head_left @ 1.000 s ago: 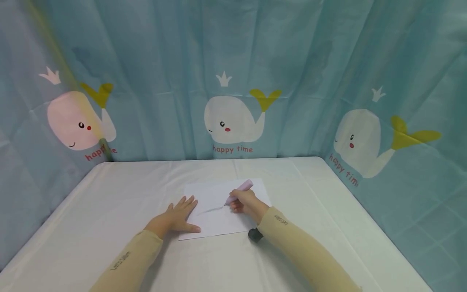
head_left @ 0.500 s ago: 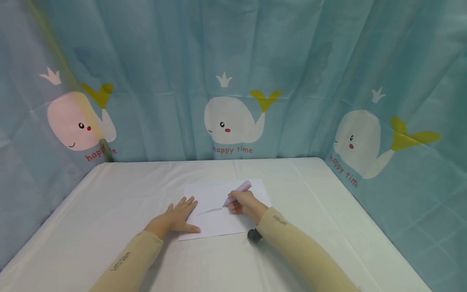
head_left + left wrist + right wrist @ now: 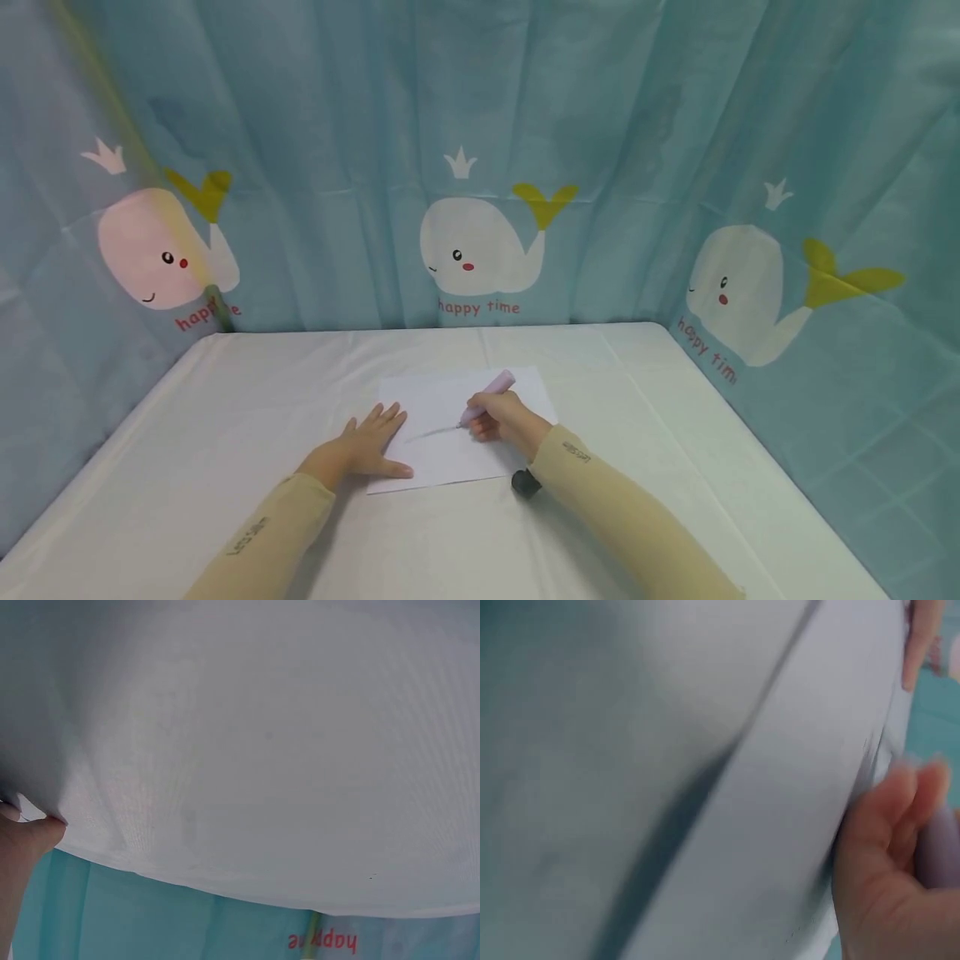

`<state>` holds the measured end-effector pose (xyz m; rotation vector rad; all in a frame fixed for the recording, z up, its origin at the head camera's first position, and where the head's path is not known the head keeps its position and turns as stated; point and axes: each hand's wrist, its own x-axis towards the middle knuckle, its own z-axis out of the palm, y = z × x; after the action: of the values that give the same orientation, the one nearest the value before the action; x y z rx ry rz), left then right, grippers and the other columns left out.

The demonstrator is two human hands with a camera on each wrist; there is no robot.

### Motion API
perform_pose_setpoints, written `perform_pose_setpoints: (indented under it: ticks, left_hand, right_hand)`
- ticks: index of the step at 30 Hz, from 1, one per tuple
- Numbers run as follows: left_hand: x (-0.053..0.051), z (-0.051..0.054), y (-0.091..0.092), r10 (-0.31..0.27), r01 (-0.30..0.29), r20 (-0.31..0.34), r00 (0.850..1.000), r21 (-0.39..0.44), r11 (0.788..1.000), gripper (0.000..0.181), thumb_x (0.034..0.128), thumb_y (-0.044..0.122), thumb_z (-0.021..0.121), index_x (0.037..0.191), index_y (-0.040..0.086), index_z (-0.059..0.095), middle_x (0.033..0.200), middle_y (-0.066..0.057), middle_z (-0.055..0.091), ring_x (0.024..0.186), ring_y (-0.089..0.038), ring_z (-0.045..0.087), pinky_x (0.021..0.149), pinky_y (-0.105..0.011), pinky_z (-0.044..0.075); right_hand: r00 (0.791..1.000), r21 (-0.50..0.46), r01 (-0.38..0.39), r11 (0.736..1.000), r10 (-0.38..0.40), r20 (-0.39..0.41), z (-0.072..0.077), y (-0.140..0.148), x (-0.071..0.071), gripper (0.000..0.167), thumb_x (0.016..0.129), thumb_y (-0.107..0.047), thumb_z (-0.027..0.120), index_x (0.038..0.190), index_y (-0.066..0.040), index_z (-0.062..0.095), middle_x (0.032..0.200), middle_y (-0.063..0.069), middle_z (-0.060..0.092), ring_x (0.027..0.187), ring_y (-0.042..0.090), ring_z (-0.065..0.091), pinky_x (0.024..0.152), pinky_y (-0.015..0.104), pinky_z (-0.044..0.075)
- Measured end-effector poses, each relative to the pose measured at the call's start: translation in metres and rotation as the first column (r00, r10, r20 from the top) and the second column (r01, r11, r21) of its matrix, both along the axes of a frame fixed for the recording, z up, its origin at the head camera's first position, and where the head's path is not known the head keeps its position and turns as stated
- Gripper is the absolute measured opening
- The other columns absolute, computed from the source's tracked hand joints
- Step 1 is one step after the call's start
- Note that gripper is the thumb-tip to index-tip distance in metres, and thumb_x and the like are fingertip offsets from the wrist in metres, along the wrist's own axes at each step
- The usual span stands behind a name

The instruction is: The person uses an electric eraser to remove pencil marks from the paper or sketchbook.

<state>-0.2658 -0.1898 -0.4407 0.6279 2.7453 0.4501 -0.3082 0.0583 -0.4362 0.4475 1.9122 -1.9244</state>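
Note:
A white sheet of paper (image 3: 442, 467) lies on the white-covered table. My left hand (image 3: 367, 446) rests flat on the sheet's left part, fingers spread. In my right hand (image 3: 506, 417) I grip a light purple pen (image 3: 498, 384) at a slant, its tip down at the paper beside the right end of a thin grey line (image 3: 431, 432). The right wrist view shows my right hand (image 3: 892, 877) curled round the purple barrel (image 3: 939, 851). At the left edge of the left wrist view, part of my left hand (image 3: 26, 844) shows.
A small black object (image 3: 525, 483) lies by the paper's front edge, partly behind my right sleeve (image 3: 615, 508). The white tablecloth (image 3: 225, 417) reaches back to a blue-green curtain (image 3: 337, 250) printed with whales, which also hangs along both sides.
Over the last second, the pen and my right hand have shifted very slightly left and toward me. My left hand has stayed in place.

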Motion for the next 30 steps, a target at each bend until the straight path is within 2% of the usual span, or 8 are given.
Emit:
perform_pose_setpoints:
  ticks: [10, 16, 30]
  left_hand:
    - [-0.0031, -0.0025, -0.0003, 0.0, 0.0, 0.003, 1.0, 0.01, 1.0, 0.106, 0.077, 0.058, 0.073, 0.15, -0.003, 0.026, 0.158, -0.025, 0.015, 0.143, -0.048, 0.006, 0.106, -0.072, 0.005]
    - [-0.0033, -0.004, -0.0013, 0.001, -0.001, 0.002, 1.0, 0.008, 1.0, 0.107, 0.0764, 0.059, 0.073, 0.15, -0.003, 0.027, 0.158, -0.025, 0.015, 0.144, -0.047, 0.007, 0.106, -0.072, 0.005]
    - [-0.0041, -0.008, -0.001, 0.019, -0.019, 0.012, 1.0, -0.006, 1.0, 0.108, 0.0759, 0.061, 0.072, 0.151, -0.001, 0.026, 0.159, -0.023, 0.014, 0.144, -0.046, 0.006, 0.107, -0.07, 0.005]
  right_hand:
    - [0.999, 0.015, -0.044, 0.999, 0.044, 0.007, 0.0024, 0.0002, -0.0013, 0.014, 0.088, -0.009, 0.064, 0.093, 0.004, 0.059, 0.06, 0.008, 0.059, 0.047, 0.012, 0.054, 0.049, 0.023, 0.05]
    - [1.0, 0.006, -0.027, 1.0, 0.027, 0.008, 0.0017, -0.0002, -0.0018, 0.015, 0.089, -0.008, 0.063, 0.094, 0.004, 0.058, 0.06, 0.008, 0.058, 0.046, 0.012, 0.053, 0.048, 0.023, 0.049]
    - [0.999, 0.016, -0.041, 0.999, 0.041, 0.011, 0.0014, -0.0003, -0.001, 0.017, 0.087, -0.008, 0.064, 0.097, 0.004, 0.059, 0.061, 0.008, 0.058, 0.047, 0.012, 0.053, 0.049, 0.023, 0.049]
